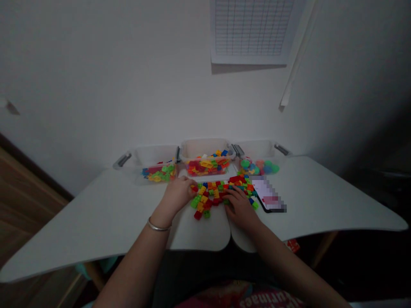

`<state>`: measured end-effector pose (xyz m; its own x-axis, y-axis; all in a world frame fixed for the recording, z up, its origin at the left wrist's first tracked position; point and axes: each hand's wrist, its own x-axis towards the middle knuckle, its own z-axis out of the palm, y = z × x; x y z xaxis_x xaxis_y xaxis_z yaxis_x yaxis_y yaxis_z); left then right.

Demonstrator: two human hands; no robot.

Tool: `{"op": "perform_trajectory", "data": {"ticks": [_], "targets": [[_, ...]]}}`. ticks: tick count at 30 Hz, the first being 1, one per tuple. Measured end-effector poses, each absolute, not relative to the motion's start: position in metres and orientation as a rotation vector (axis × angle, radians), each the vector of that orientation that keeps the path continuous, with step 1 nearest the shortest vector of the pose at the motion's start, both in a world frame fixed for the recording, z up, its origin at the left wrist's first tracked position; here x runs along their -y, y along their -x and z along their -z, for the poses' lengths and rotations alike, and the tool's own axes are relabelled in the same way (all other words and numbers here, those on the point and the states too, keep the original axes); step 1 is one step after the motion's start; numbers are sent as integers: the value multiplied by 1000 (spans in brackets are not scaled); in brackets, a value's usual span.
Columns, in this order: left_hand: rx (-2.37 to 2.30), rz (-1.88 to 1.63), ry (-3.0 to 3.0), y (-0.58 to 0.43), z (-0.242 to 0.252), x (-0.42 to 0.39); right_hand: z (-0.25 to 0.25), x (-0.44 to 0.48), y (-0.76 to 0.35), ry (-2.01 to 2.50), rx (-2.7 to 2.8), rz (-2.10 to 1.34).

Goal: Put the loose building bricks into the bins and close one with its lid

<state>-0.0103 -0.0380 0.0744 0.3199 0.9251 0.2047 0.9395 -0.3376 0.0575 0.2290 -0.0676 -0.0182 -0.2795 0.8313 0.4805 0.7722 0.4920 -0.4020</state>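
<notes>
A heap of small coloured plastic bricks (218, 193) lies on the white table (105, 214) in front of me. My left hand (177, 192) rests at the heap's left edge with its fingers curled toward the bricks; whether it grips one is hidden. A metal bangle (158, 226) sits on that wrist. My right hand (239, 205) lies on the right half of the heap, fingers bent down onto the bricks. I cannot make out a brick held in either hand.
Three clear plastic tubs stand against the wall: the left tub (150, 164) and middle tub (207, 160) hold coloured bricks, the right tub (260, 160) holds round coloured pieces. A phone (268, 196) lies right of the heap. A gridded sheet (252, 30) hangs on the wall.
</notes>
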Motion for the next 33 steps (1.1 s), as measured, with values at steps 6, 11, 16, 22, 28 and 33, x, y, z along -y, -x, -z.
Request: {"op": "perform_trajectory", "data": {"ticks": [6,11,16,22,28,33], "targets": [[1677,223,2695,14,-44,37,20,68,-229,1315,2095,-112],[1645,222,2688,19,-30,32,21,67,-230,1302,2104,-105],[1693,295,2699,17,-26,31,21,67,-230,1289,2079,-84],[1695,322,2705,11,-30,30,21,67,-230,1309,2068,-60],[1677,646,2820,17,-42,24,21,66,-230,1296,2073,-58],[1724,1403,2669,13,-65,11,21,66,-231,1275,2055,-67]]}}
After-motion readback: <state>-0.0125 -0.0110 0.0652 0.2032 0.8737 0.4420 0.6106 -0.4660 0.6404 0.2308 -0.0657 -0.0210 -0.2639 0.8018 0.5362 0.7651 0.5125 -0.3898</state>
